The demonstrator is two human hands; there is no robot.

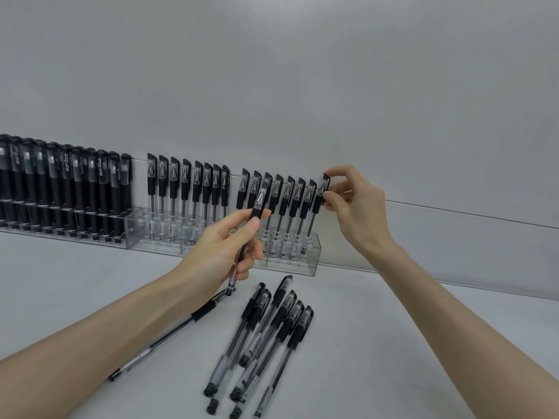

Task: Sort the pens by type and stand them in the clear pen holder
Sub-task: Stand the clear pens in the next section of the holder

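Observation:
A long clear pen holder [314, 257] stands against the wall. Its left part holds several thick black pens [75, 189]; its middle and right parts hold several clear pens with black caps [193, 189]. My right hand [354, 204] pinches the cap of the rightmost standing pen [318, 198] at the holder's right end. My left hand [223, 249] grips another clear black-capped pen [257, 208] upright in front of the holder. Several more such pens [272, 334] lie loose on the table below, and one [169, 334] lies partly under my left forearm.
The white table [393, 343] runs to the grey wall [302, 86], where a thin ledge line passes behind the holder. To the right of the holder there is only table surface along the wall.

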